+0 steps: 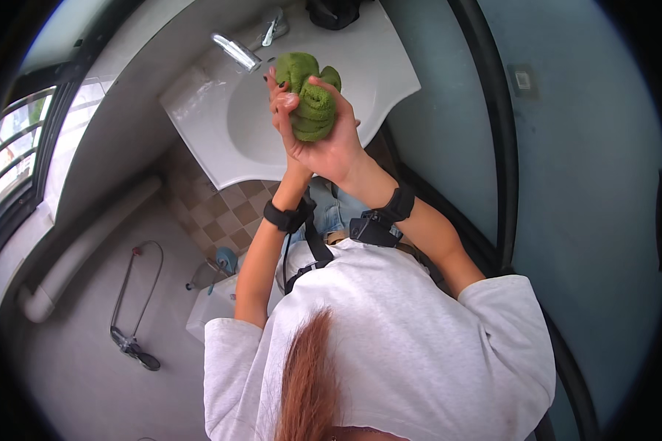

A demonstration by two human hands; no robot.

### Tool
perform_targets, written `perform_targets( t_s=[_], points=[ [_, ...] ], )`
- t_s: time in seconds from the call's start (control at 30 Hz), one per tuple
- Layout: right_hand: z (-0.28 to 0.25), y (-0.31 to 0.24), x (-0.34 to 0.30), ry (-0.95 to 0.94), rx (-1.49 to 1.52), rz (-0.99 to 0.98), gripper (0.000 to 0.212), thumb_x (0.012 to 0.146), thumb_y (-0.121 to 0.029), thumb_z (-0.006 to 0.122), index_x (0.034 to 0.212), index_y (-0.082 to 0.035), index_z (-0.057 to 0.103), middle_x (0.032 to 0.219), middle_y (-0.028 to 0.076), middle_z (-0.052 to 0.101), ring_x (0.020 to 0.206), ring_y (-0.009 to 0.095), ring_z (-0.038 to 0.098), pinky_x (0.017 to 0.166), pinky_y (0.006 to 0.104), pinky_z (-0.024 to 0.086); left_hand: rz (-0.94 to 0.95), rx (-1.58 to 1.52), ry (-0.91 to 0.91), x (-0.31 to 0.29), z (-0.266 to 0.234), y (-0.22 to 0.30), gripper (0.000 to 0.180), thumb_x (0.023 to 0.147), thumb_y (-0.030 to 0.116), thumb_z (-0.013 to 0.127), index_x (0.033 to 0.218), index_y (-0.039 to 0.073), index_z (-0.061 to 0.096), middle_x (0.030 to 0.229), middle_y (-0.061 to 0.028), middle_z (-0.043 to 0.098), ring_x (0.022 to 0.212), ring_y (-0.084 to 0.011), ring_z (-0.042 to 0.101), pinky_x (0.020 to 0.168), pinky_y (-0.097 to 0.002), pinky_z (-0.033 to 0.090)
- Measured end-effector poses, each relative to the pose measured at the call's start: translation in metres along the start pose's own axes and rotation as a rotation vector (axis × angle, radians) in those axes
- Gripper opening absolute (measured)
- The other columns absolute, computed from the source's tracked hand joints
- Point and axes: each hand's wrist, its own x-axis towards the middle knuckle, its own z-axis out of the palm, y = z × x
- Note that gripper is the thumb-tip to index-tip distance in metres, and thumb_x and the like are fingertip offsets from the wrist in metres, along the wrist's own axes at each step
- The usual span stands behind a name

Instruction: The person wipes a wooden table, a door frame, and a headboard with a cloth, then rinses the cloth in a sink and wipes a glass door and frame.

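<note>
Hands [334,149], two, clasp one green cloth [312,106].

One green towel [312,114], two wrist straps [285,217], one washbasin [198,125] and one window [22,147] show.

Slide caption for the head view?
Left hand and right hand grip a bunched green cloth above a white sink.

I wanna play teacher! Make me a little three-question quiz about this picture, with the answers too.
1. What colour is the cloth that the left hand and right hand hold?
2. True or false: in the picture, the tap is to the right of the cloth.
3. The hands are over: A) a bed, B) a sink, C) a stove.

Key: 1. Green. 2. False; it is on the left. 3. B.
</note>
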Motion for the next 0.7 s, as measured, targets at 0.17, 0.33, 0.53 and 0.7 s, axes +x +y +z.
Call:
perform_targets(
  t_s=[0.17, 0.33, 0.53, 0.7],
  points=[
    [0.014, 0.000, -0.018, -0.003, -0.261, 0.146, 0.036, 0.081, -0.022, 0.062, 0.101, -0.001, 0.041, 0.088, 0.006, 0.046, 0.080, 0.017, 0.055, 0.081, 0.0289, 0.054, -0.140, -1.226, -0.183, 0.046, 0.012, -0.003, 0.077, 0.074, 0.035, 0.068, 0.135, 0.000, 0.035, 0.134, -0.0163, 0.037, 0.122, -0.0258, 0.045, 0.103, -0.0350, 0.034],
    [0.041, -0.053, -0.024, 0.102, -0.908, 0.265, 0.016, 0.081, -0.012, 0.061, 0.092, -0.002, 0.055, 0.075, 0.006, 0.051, 0.058, 0.011, 0.050, 0.046, 0.0220, 0.036, 0.440, -0.402, -0.512, 0.106, -0.016, 0.003, 0.045, 0.073, 0.016, 0.060, 0.117, 0.008, 0.054, 0.088, -0.0082, 0.057, 0.080, -0.0252, 0.062, 0.069, -0.0347, 0.050],
    [0.055, -0.085, -0.004, 0.430, -2.539, -0.084, 0.024, 0.064, -0.017, 0.073, 0.075, -0.003, 0.058, 0.065, 0.006, 0.060, 0.054, 0.016, 0.056, 0.050, 0.0288, 0.044, 0.616, 0.048, -0.696, 0.136, -0.004, -0.011, 0.040, 0.065, 0.008, 0.067, 0.104, 0.009, 0.059, 0.089, -0.0131, 0.064, 0.078, -0.0364, 0.060, 0.068, -0.0405, 0.050],
    [0.056, -0.111, 0.025, 0.367, -3.107, -0.416, 0.021, 0.059, -0.021, 0.067, 0.075, -0.008, 0.062, 0.067, 0.011, 0.064, 0.062, 0.032, 0.062, 0.060, 0.0370, 0.050, 0.366, 0.210, -0.781, 0.143, 0.017, -0.027, 0.024, 0.065, 0.013, 0.063, 0.087, 0.004, 0.063, 0.076, -0.0201, 0.063, 0.073, -0.0400, 0.060, 0.067, -0.0448, 0.048]
  ],
)
